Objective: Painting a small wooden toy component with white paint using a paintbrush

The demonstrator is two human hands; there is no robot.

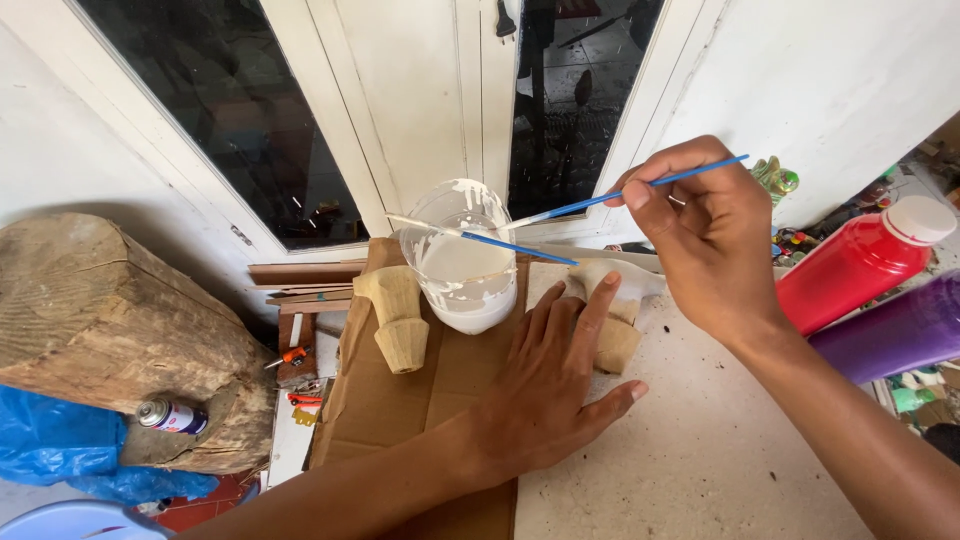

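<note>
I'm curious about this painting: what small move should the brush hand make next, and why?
Probably lower the blue brush in the right hand onto the clay piece that the left hand steadies: its top is already white, its lower half still bare.

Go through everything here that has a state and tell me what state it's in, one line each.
Clear plastic cup: upright, open, part full of white paint.
Blue paintbrush: pinched in the right hand.
Second blue brush: resting across the cup rim.
Clay piece: partly white, pinned by the left hand.
Unpainted clay piece: bare, lying on cardboard.
Red bottle: capped, lying tilted.
Spray can: lying on its side.
</note>
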